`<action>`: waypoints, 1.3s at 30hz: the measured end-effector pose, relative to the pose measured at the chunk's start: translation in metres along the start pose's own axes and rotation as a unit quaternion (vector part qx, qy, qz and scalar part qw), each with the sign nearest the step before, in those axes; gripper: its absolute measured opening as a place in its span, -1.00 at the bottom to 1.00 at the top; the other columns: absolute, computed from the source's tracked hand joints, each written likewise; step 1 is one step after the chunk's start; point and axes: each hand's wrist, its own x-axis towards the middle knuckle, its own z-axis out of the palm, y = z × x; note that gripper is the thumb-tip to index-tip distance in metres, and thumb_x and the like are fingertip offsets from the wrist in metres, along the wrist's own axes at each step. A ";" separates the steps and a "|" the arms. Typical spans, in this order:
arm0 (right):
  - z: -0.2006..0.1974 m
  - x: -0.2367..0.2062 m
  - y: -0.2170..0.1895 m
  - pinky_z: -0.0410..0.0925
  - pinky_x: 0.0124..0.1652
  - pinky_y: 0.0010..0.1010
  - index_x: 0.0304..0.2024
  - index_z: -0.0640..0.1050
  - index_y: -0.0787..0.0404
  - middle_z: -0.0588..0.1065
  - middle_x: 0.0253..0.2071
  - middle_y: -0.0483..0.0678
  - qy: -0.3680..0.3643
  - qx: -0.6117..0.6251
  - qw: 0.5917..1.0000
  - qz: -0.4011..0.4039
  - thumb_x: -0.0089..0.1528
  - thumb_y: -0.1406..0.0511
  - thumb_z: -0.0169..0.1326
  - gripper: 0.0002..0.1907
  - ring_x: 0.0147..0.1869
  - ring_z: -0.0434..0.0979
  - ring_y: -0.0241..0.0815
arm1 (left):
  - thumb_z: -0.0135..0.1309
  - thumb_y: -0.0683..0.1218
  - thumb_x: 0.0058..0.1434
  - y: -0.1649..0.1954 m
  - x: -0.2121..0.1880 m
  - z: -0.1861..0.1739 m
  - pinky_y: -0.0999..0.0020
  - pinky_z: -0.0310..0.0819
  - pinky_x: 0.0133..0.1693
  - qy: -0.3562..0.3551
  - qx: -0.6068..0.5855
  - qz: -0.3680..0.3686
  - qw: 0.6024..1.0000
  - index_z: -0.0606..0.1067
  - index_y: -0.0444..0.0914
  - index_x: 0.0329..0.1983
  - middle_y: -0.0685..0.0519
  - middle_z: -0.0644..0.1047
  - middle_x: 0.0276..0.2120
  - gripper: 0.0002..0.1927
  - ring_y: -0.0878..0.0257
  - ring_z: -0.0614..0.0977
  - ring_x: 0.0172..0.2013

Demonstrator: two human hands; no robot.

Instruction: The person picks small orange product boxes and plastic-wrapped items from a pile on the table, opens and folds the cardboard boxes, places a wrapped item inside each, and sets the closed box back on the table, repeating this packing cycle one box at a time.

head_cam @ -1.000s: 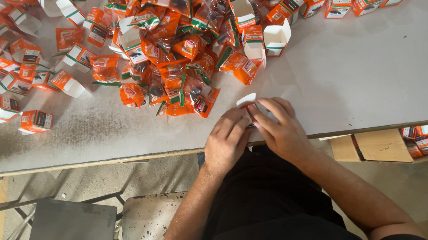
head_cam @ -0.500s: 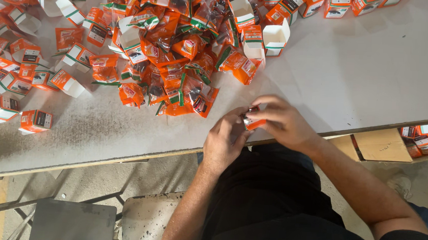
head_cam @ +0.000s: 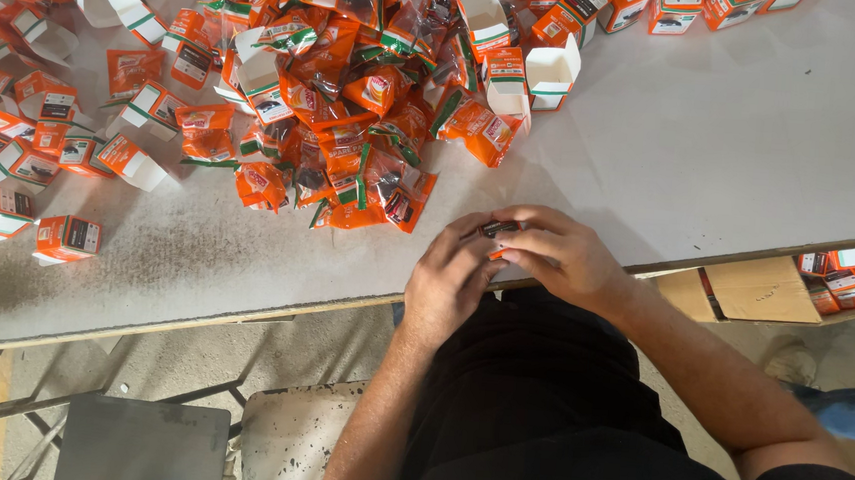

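Right now both of my hands meet at the near edge of the table [head_cam: 755,143], just in front of my body. My left hand [head_cam: 450,282] curls in from below, fingers bent up toward a small dark part [head_cam: 500,229] that shows between my two hands. My right hand [head_cam: 559,254] lies over it from the other side, fingers folded down and pinching the part together with the left. A scrap of orange shows just under the part, against my right fingers; I cannot tell whether it is a pouch or a box. So both hands are closed on the same small thing, touching each other around it.

Just beyond my knuckles lies a heap of orange pouches [head_cam: 353,155], crumpled and overlapping, the nearest ones just beside my left fingers. Around the heap stand and lie small orange and white boxes. Several open boxes [head_cam: 549,73] sit at the far side of the heap with their white insides showing. More boxes are scattered to the left, one lone box [head_cam: 67,238] near the table's front edge, well apart from my hands.

Under the table's right end I see a brown carton [head_cam: 760,288] with more of the same small boxes beside it. Below me, near the table legs, is a grey stool [head_cam: 142,446].
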 end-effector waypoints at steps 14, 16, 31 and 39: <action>-0.055 0.003 0.009 0.33 -0.12 -0.01 -0.04 0.64 0.11 0.47 0.06 -0.02 0.077 -0.537 0.840 -0.011 0.09 0.30 0.27 -0.64 0.03 0.52 0.11 | 0.29 -0.20 0.16 0.026 0.021 -0.030 -0.01 0.43 0.19 -0.030 0.080 0.036 0.996 0.52 -0.23 0.09 -0.20 0.38 0.24 -0.58 -0.16 0.47 0.21; -0.060 0.010 0.024 0.33 0.11 0.01 0.05 0.60 0.22 0.44 0.15 0.05 0.124 -0.484 0.864 -0.060 0.20 0.34 0.22 -0.65 0.20 0.45 0.16 | 0.18 -0.28 0.19 0.024 0.038 -0.039 0.05 0.48 0.22 -0.003 0.054 0.029 0.998 0.49 -0.24 0.11 -0.16 0.41 0.23 -0.60 -0.15 0.50 0.24; 0.009 0.064 0.049 0.18 0.22 0.23 -0.10 0.49 0.20 0.41 0.12 0.22 -0.046 -0.287 0.947 -0.136 0.06 0.09 0.29 -0.52 0.28 0.33 0.37 | 0.31 -0.13 -0.12 -0.052 0.221 0.061 -0.13 0.44 0.04 -0.094 0.254 0.173 0.947 0.64 -0.06 -0.22 -0.04 0.48 0.00 -0.67 -0.06 0.47 0.13; -0.018 -0.019 0.023 0.44 -0.15 -0.23 0.11 0.54 0.30 0.56 -0.25 0.01 0.037 -0.164 0.986 0.018 0.25 0.44 0.02 -0.64 -0.16 0.57 -0.03 | 0.24 -0.19 0.12 0.013 0.146 -0.017 0.08 0.57 0.01 -0.013 0.000 0.079 0.997 0.53 -0.19 0.07 -0.15 0.42 -0.03 -0.59 -0.09 0.58 -0.01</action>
